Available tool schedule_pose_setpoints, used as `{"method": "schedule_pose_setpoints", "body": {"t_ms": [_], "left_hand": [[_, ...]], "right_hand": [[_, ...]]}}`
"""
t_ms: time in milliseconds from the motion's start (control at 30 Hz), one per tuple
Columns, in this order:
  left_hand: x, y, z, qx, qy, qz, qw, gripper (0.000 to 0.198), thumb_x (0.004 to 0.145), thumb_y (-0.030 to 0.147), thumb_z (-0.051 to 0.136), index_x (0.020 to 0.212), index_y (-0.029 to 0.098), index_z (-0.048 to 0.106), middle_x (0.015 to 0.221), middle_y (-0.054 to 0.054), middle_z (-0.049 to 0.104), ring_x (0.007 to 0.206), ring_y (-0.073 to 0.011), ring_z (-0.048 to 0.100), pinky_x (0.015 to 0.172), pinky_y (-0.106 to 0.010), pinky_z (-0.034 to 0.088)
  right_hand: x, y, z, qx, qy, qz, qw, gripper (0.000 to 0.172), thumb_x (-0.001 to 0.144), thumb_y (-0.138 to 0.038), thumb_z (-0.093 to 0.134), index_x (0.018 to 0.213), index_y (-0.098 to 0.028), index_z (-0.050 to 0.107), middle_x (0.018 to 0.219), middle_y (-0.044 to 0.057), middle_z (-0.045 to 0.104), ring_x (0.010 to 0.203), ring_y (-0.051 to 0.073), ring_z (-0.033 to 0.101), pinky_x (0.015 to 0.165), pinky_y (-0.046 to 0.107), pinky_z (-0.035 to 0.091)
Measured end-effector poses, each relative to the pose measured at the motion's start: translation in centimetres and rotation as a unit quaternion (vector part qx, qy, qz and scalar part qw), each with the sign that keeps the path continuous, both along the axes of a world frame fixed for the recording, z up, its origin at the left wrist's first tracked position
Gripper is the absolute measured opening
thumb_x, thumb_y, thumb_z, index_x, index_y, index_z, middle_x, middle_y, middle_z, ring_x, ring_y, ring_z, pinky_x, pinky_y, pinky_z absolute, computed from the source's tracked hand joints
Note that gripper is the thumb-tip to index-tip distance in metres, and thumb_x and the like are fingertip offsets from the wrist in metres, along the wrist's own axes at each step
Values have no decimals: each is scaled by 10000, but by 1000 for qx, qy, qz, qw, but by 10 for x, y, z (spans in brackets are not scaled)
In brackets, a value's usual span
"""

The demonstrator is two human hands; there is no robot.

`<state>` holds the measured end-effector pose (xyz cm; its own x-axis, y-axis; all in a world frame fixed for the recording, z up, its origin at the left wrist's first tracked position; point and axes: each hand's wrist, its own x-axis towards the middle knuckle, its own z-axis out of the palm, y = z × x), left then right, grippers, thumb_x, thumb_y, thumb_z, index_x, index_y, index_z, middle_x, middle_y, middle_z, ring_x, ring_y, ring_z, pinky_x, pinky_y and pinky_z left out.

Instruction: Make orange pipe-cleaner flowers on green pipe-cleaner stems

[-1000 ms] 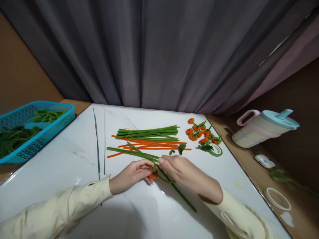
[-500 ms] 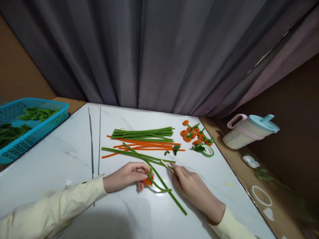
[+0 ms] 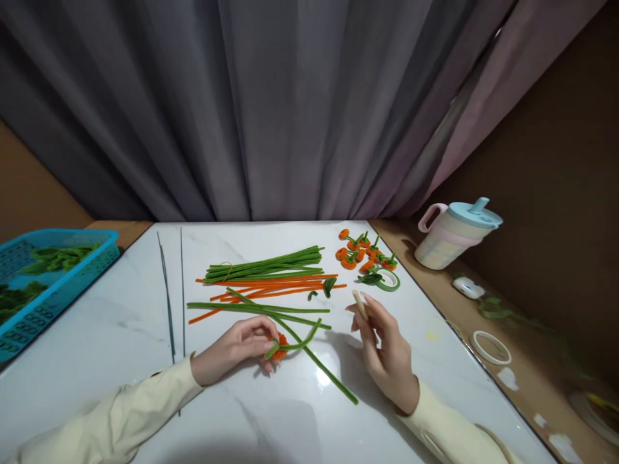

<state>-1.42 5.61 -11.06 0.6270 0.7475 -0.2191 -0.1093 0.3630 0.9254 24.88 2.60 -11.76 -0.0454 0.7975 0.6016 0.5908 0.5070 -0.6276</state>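
My left hand (image 3: 249,348) pinches a small, round, ribbed orange pipe-cleaner piece (image 3: 280,347). From it a bent green pipe cleaner (image 3: 309,336) sticks out to the right. My right hand (image 3: 384,348) is raised off the table, its fingers closed around a pale wooden stick (image 3: 360,304) that points up and toward me. A loose green pipe cleaner (image 3: 333,377) lies slantwise between my hands. Just beyond them are more green pipe cleaners (image 3: 256,308), orange pipe cleaners (image 3: 285,290) and a tied green bundle (image 3: 265,265).
Several orange pieces with green stems (image 3: 360,251) sit at the back right beside a green tape roll (image 3: 388,280). Dark thin wires (image 3: 168,303) lie at left near a blue basket (image 3: 91,270). A lidded cup (image 3: 449,235), white case (image 3: 468,288) and white ring (image 3: 491,348) stand along the right.
My right hand has lifted away to the right with the wooden stick, now tilted upward. The green pipe cleaner on the orange piece has swung its free end upward. The view has shifted slightly.
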Motion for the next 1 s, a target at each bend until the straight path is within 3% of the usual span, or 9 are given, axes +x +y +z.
{"method": "schedule_pose_setpoints", "body": {"t_ms": [100, 200, 367, 533, 900, 1000], "left_hand": [[1, 0, 2, 1, 10, -5, 1000, 241, 781, 318, 670, 850, 125, 542, 746, -51, 620, 648, -157, 633, 606, -284, 507], [1, 1, 2, -9, 15, -5, 1000, 257, 775, 327, 675, 847, 121, 540, 743, -61, 629, 653, -162, 636, 603, -285, 511], [1, 2, -3, -26, 7, -13, 1000, 271, 774, 334, 676, 847, 121, 526, 744, -76, 643, 639, -162, 637, 589, -288, 519], [1, 3, 0, -38, 5, -17, 999, 273, 768, 342, 679, 835, 122, 531, 742, -63, 629, 649, -162, 637, 579, -283, 526], [1, 2, 1, -37, 29, -21, 999, 320, 741, 384, 697, 827, 126, 528, 737, -66, 638, 619, -155, 628, 555, -273, 517], [1, 2, 2, -38, 26, -15, 999, 322, 737, 381, 703, 828, 125, 528, 754, -79, 651, 686, -183, 657, 599, -277, 520]], "right_hand": [[-1, 1, 2, -76, 55, -4, 996, 318, 940, -226, 386, 1258, -226, 385, 989, 88, 612, 766, 160, 614, 612, 269, 497], [-4, 5, 2, -191, 113, 19, 975, 343, 929, -344, 423, 1246, -214, 410, 860, 50, 609, 619, 132, 559, 495, 230, 430], [-9, 13, 1, -328, 261, 52, 906, 419, 851, -466, 539, 1165, -204, 452, 710, -16, 576, 399, 47, 346, 356, 174, 262], [-10, 19, 2, -409, 321, 77, 851, 372, 800, -454, 606, 1005, -159, 507, 579, -39, 539, 351, 27, 275, 316, 154, 155], [-10, 20, 0, -414, 296, 86, 857, 313, 825, -429, 581, 940, -144, 518, 561, -35, 536, 352, 26, 276, 333, 162, 158], [-8, 18, 2, -401, 280, 78, 869, 362, 834, -448, 558, 1028, -146, 515, 577, -33, 538, 366, 31, 260, 343, 171, 171]]}}
